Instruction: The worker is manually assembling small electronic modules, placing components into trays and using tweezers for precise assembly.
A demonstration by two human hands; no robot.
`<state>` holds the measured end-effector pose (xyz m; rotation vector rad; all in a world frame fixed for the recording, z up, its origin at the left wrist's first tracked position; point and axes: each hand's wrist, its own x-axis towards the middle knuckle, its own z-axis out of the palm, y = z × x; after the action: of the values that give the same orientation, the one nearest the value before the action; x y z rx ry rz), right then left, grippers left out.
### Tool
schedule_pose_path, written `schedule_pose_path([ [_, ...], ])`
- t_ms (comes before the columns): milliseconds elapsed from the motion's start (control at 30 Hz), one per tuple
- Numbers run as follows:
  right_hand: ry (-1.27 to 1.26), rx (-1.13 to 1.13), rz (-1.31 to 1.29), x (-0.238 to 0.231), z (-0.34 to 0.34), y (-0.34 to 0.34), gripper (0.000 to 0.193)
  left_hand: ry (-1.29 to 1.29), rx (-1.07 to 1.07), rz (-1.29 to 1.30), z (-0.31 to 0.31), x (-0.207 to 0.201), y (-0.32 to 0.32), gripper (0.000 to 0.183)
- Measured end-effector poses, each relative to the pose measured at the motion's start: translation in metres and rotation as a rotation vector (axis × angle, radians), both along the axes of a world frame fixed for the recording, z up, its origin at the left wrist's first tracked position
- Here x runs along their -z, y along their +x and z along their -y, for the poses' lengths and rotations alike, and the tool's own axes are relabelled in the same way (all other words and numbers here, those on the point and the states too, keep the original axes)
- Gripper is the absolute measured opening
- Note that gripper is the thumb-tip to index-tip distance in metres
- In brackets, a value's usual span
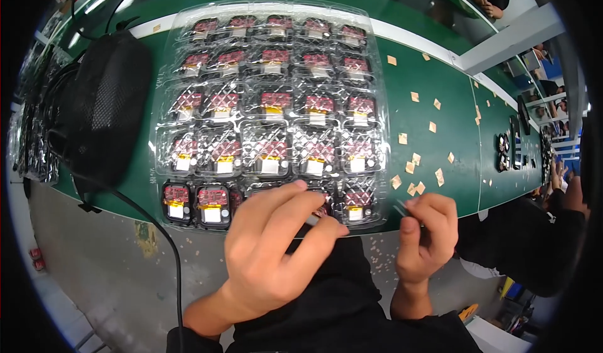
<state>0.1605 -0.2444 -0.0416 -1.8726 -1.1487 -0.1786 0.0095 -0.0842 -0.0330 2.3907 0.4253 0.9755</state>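
Observation:
My left hand [270, 246] is over the front row of a clear plastic tray [383, 133], its fingers curled together. A greyish edge shows between those fingers, but most of what they hold is hidden behind the hand. To the right, my right hand [428, 233] pinches a pair of slim tweezers [400, 208], with the tips pointing up and left, just off the tray's front right corner. Rows of small black-cased devices fill the tray, each with a red circuit board and a white battery; one device [213, 205] sits uncovered at front left. Clear patterned film covers the rows behind.
Small tan squares [432, 127] lie scattered over the green table [452, 183] right of the tray. A black mesh bag [113, 102] stands at left, and a black cable [173, 252] hangs in front. At right a person in dark clothing [521, 246] sits close by.

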Motion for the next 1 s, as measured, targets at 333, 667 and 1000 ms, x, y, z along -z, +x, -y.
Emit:
schedule_pose_path([
  [333,-0.012,-0.078,0.002,0.001,-0.007,0.009,0.019,0.062,0.048,-0.224,0.005,-0.013,-0.002,0.024],
  [667,-0.123,-0.100,0.038,0.003,-0.010,0.002,0.025,0.030,0.046,-0.164,-0.002,-0.010,-0.002,0.031],
  [1000,-0.103,-0.149,0.075,0.002,-0.012,0.014,0.025,0.078,-0.038,-0.344,0.002,-0.025,0.002,0.017],
])
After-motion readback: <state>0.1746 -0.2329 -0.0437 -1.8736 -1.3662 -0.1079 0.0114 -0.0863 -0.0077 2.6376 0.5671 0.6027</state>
